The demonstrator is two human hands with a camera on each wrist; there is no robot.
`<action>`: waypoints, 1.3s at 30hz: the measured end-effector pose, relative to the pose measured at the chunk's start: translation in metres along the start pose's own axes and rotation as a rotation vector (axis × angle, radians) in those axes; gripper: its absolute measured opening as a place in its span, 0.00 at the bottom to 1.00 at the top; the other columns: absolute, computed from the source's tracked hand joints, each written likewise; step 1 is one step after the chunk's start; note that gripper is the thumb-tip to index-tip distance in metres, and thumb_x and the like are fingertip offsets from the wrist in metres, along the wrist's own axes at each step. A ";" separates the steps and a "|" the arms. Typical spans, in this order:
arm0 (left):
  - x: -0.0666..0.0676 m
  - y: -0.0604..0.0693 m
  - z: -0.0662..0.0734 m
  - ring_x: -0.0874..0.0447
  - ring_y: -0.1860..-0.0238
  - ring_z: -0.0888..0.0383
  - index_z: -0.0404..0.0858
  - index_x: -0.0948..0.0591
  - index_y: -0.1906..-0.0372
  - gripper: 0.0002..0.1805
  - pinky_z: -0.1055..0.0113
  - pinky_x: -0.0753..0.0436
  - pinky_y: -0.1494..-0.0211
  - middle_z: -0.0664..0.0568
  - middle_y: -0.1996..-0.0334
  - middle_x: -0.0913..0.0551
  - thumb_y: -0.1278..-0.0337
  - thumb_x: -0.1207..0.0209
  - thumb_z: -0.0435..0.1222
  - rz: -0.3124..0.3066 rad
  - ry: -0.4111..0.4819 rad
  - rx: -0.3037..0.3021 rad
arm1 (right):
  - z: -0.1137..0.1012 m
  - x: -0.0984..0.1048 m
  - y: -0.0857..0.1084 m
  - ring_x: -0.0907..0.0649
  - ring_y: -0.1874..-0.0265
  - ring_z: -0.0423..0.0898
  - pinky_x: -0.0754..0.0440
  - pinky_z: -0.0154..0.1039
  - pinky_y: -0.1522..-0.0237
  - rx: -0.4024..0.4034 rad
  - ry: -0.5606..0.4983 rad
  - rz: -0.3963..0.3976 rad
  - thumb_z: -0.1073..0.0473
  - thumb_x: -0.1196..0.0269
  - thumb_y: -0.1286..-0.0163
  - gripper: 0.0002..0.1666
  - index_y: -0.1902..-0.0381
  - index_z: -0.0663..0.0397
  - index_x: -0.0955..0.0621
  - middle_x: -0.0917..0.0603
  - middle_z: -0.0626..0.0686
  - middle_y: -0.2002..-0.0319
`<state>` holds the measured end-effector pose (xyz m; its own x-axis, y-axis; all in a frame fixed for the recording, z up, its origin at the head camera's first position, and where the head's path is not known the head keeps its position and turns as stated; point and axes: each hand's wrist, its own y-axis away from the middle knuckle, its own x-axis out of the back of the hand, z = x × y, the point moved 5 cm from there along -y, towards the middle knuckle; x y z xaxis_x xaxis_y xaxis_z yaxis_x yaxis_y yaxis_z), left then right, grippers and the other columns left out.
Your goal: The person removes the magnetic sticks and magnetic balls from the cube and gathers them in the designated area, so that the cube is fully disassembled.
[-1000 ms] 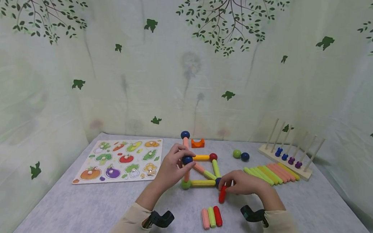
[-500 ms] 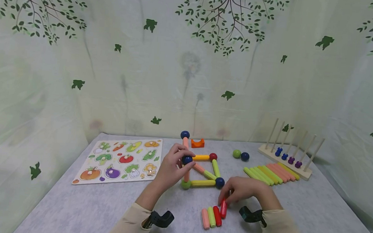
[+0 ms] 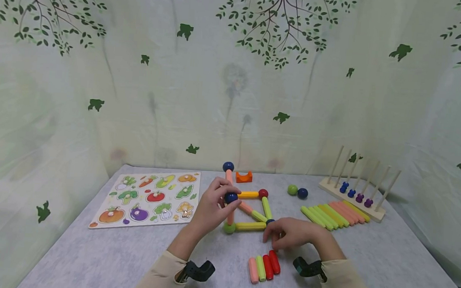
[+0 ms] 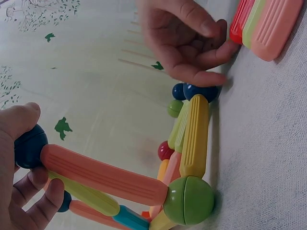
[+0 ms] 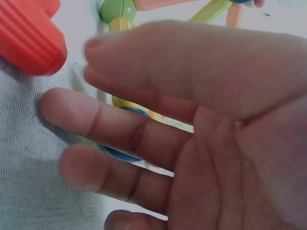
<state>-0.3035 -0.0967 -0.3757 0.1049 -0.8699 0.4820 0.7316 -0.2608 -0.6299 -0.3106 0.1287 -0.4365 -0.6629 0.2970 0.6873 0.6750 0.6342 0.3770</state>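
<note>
My left hand (image 3: pixel 209 207) pinches a dark blue ball (image 4: pixel 30 147) at the raised end of a pink rod (image 4: pixel 103 175). That rod slopes to a green ball (image 4: pixel 188 200) low on a ball-and-rod construction with yellow, lime and pink rods. My right hand (image 3: pixel 294 234) holds nothing, its fingers loosely bent in the right wrist view. It hovers beside the construction's near right corner, hiding most of the blue ball (image 3: pixel 270 221) there in the head view. Just below its fingers lies a red rod (image 3: pixel 274 262), beside another red rod (image 3: pixel 268 267), a lime rod and a pink rod.
A vegetable puzzle board (image 3: pixel 146 200) lies on the left. Behind the construction is an orange arch block (image 3: pixel 244 177). Loose green (image 3: pixel 293 190) and blue balls stand further right, near a row of rods (image 3: pixel 335 214) and a pegged wooden stand (image 3: pixel 382 215).
My right hand has brought a red rod toward me, laid it beside the small row of rods and let go, then lifted slightly back. My left hand stays put.
</note>
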 end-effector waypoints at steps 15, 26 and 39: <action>-0.007 0.001 0.009 0.23 0.63 0.62 0.43 0.18 0.50 0.13 0.70 0.17 0.60 0.54 0.52 0.22 0.39 0.34 0.35 -0.032 0.078 -0.086 | 0.021 0.015 -0.006 0.22 0.76 0.45 0.23 0.39 0.70 -0.048 -0.091 0.245 0.59 0.38 0.29 0.06 0.56 0.47 0.17 0.18 0.49 0.68; -0.016 0.002 0.023 0.18 0.59 0.61 0.42 0.19 0.46 0.16 0.71 0.14 0.60 0.51 0.45 0.17 0.38 0.35 0.32 -0.145 0.074 -0.132 | 0.041 0.022 -0.010 0.21 0.75 0.45 0.22 0.39 0.71 -0.087 -0.120 0.428 0.59 0.38 0.31 0.10 0.53 0.49 0.17 0.18 0.50 0.59; 0.011 0.000 -0.001 0.28 0.41 0.53 0.41 0.20 0.43 0.19 0.55 0.24 0.38 0.48 0.43 0.26 0.40 0.35 0.33 0.305 -0.104 0.027 | 0.003 0.014 -0.018 0.21 0.67 0.45 0.20 0.36 0.67 0.052 -0.063 0.398 0.57 0.37 0.30 0.17 0.44 0.44 0.20 0.18 0.48 0.60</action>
<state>-0.3027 -0.1067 -0.3711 0.3892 -0.8586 0.3338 0.6734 0.0178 -0.7391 -0.3328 0.1233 -0.4352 -0.3723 0.5688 0.7334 0.8669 0.4953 0.0560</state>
